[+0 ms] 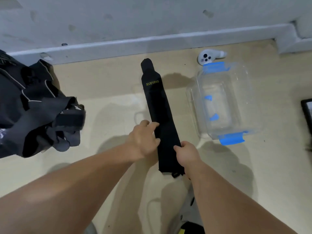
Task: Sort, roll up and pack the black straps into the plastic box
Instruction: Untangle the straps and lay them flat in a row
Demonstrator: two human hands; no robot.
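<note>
Right hand (186, 153) pinches the near right edge of a long black strap (158, 105); fingers curled on the fabric. Left hand (143, 139) rests on the strap's left edge, fingers spread flat. Strap lies stretched out on the floor (109, 85), running away toward the wall. Clear plastic box (224, 102) with blue clips just right of it. Pile of black straps (37, 107) well left. White controller (206, 58) beyond the box.

I see a pale beige floor (108, 85) meeting a grey-white wall (135, 16) along a light skirting board (152, 43), the wall scuffed with chipped patches, soft shadows pooling under even light.
</note>
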